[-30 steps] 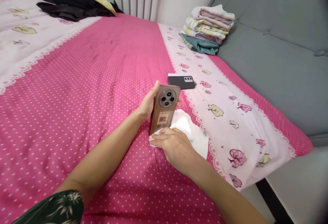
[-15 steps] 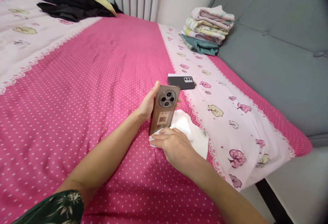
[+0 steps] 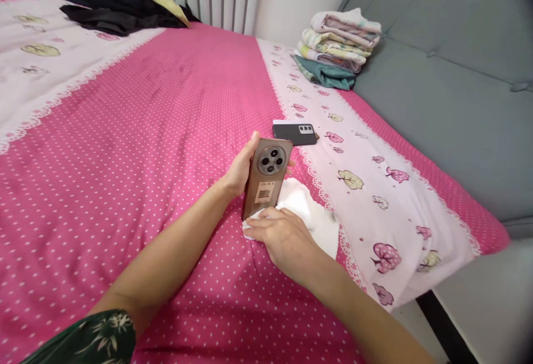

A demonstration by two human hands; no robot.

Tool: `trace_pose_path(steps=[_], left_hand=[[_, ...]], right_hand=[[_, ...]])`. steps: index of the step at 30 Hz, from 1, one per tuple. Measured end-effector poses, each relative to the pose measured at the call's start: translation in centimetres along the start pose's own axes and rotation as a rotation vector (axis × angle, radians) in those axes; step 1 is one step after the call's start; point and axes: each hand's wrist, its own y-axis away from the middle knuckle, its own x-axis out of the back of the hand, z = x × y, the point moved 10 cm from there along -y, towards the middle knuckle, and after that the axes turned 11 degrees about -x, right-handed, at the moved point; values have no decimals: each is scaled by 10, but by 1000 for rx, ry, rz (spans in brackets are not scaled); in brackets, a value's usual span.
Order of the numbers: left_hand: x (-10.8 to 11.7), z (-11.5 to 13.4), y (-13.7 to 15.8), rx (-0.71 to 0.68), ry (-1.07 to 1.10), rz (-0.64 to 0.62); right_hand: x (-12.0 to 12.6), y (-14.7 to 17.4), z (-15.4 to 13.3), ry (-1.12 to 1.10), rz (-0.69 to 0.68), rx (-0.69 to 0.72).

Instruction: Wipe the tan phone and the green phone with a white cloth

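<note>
A gold-brown smartphone [image 3: 259, 178] stands tilted with its back toward me, showing a round camera block and a white label. My left hand [image 3: 240, 170] is closed around it, thumb along the left edge and fingertips showing past the right edge. A white cloth [image 3: 318, 222] lies partly spread on the bed beside the phone. My right hand [image 3: 283, 236] presses a fold of this cloth against the phone's lower end, fingers together. The cloth and fingers hide the phone's bottom edge, and its screen faces away.
Just behind lies a dark smartphone [image 3: 287, 133], back up, on the pink dotted bedsheet [image 3: 187, 103]. Folded cloths [image 3: 337, 47] are stacked by the grey padded headboard [image 3: 449, 75]. Dark clothes [image 3: 116, 3] lie at the far left. The bed's edge [image 3: 437, 283] is at lower right.
</note>
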Motion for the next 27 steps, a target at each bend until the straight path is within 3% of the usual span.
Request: trace_pose_path(steps=[27], left_hand=[[1, 2, 0, -12, -46, 14]], right_hand=[[1, 1, 0, 3, 14, 4]])
